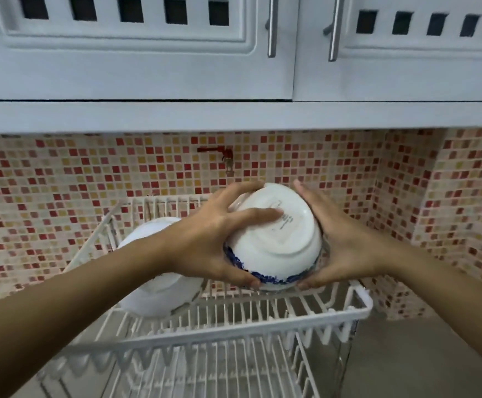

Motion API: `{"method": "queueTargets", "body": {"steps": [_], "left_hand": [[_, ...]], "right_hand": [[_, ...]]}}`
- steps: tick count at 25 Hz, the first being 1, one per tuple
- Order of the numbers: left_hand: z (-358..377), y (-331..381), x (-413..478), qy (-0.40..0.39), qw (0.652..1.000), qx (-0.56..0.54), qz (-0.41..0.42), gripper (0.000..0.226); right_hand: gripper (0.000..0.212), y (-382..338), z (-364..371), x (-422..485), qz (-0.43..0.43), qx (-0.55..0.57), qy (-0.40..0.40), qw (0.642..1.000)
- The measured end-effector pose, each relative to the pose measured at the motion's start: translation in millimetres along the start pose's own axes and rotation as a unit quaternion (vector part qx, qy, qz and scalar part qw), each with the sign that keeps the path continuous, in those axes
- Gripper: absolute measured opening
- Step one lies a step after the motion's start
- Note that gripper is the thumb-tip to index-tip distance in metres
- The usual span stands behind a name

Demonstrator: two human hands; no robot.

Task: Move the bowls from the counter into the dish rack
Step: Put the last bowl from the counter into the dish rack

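Observation:
A white bowl with a blue-patterned rim [280,239] is turned upside down, its base facing me, over the upper tier of the white wire dish rack [343,311]. My left hand [216,234] grips its left side with the thumb across the base, and my right hand [346,239] cups its right side. The bowl's rim is at the rack's wires; whether it touches them I cannot tell. Another white bowl [159,291] lies upside down in the rack's left part, partly hidden by my left forearm.
Grey cabinet doors with metal handles [272,27] hang low above the rack. A mosaic tile wall [61,182] stands behind, with a red tap [219,153] on it. Grey counter [423,357] shows to the right of the rack, whose lower tier [219,374] lies nearest me.

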State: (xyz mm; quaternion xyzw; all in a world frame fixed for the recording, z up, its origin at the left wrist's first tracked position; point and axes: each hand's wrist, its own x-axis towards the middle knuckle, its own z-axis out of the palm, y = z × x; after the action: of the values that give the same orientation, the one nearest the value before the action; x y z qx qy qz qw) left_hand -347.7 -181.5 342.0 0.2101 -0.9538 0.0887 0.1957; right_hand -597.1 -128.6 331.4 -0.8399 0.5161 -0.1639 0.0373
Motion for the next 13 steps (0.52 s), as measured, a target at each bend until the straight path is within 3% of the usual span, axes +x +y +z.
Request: {"method": "queueTargets", "body": {"steps": [5,13], "left_hand": [[21,8,-6,-0.006,0.998,0.045,-0.034,0.103],[35,14,-9,-0.046,0.996,0.04,-0.072,0.125]], "right_hand": [[0.146,4,11,1,-0.015,-0.048,0.006,0.999],[0.138,3,20,1,-0.026,-0.085,0.011,0.996]]}}
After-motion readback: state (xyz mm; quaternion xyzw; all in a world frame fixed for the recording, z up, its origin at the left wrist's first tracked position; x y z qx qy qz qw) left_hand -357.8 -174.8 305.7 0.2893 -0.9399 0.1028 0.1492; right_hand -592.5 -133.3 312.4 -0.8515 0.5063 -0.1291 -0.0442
